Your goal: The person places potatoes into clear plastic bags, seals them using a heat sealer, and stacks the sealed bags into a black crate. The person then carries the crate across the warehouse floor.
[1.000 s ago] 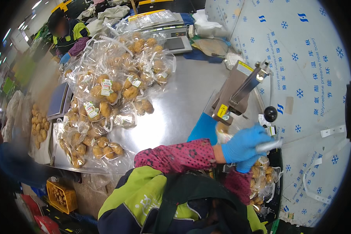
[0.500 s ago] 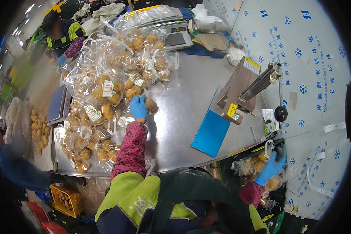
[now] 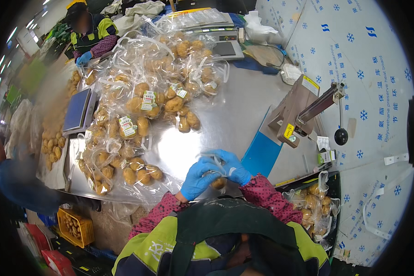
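Observation:
At the near edge of the metal table, both my blue-gloved hands are close together over a clear plastic bag of potatoes (image 3: 219,183). My left hand (image 3: 197,178) is closed, its fingers pinching the bag's pale upper part. Beside it, my right hand (image 3: 233,166) is closed on the same bag from the right. One potato shows below the fingers; the rest of the bag is hidden by my hands and clothing. To the left lie several bagged potatoes (image 3: 140,103), some with a white and green label (image 3: 148,100).
A brown lever-arm sealing machine (image 3: 294,110) stands on a blue plate (image 3: 262,156) to the right. Below it, a black crate (image 3: 334,184) holds bagged potatoes. Scales (image 3: 77,110) sit at left and back. Another person (image 3: 89,39) works at far left. A yellow basket (image 3: 85,221) stands low left.
My left hand has left the bags and come back to the near edge. My right hand has moved from the crate to join it. A potato bag is now between both hands.

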`<state>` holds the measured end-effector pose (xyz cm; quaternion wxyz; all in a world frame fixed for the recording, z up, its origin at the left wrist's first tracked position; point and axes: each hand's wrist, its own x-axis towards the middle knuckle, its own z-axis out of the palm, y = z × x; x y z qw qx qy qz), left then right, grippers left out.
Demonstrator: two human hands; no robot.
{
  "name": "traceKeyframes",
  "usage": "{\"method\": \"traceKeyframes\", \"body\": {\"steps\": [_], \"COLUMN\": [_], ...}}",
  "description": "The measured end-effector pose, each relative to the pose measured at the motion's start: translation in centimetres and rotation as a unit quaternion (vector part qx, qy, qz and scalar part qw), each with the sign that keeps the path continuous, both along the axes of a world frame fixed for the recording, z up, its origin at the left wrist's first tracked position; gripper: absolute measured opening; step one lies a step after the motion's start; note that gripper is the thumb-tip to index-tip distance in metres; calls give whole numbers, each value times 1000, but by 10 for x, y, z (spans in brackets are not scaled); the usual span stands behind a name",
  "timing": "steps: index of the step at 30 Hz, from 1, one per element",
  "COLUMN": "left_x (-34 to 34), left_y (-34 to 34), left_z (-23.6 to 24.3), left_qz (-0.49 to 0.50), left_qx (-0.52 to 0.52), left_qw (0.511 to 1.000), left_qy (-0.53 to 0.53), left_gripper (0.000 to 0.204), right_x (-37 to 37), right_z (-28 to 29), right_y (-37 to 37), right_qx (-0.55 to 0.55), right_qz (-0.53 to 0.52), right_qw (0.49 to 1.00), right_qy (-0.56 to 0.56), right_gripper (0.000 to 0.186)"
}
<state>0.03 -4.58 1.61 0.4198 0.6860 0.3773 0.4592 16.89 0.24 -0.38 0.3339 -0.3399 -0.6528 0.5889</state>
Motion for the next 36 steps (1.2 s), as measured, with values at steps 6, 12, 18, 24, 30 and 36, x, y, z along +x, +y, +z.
{"method": "traceKeyframes", "body": {"steps": [6,12,18,24,30,36], "left_x": [57,139,239,254,211,190], "left_y": [1,39,94,136,139,137], "left_z": [-46,-9,90,95,67,55], "left_qz": [-46,-219,-285,-210,-31,-122], "left_qx": [-5,112,424,485,345,-120], "left_qw": [998,969,859,823,936,967], "left_qy": [41,-25,12,209,71,-190], "left_gripper": [38,37,16,7,11,30], "right_x": [43,107,192,192,196,152], "right_z": [47,88,-65,59,181,60], "right_y": [-43,-74,-75,-46,7,-42], "right_qx": [247,317,-124,127,-144,-24], "right_qz": [-77,-334,-487,-614,-262,115], "right_qw": [954,875,747,777,824,805], "right_qy": [-151,-150,436,52,481,582], "right_gripper": [21,41,50,32,39,33]}}
